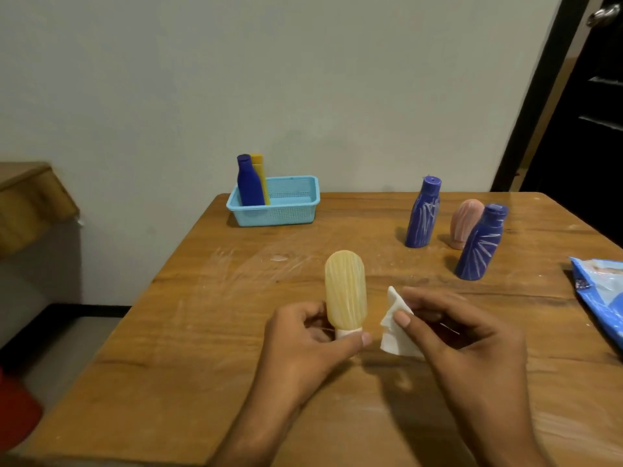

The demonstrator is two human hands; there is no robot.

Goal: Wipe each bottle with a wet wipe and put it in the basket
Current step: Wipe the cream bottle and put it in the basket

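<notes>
Yellow bottle [346, 291] gripped at its cap by left hand [303, 345]; right hand [451, 335] pinches white wipe [396, 328].

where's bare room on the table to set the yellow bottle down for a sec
Bare wood lies left of the left hand, and between the basket and the yellow bottle. The far right is crowded: two blue bottles, a pink bottle and the wipe pack.

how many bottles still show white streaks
4: yellow bottle in the left hand; two blue bottles and a pink bottle standing right on the table.
</notes>
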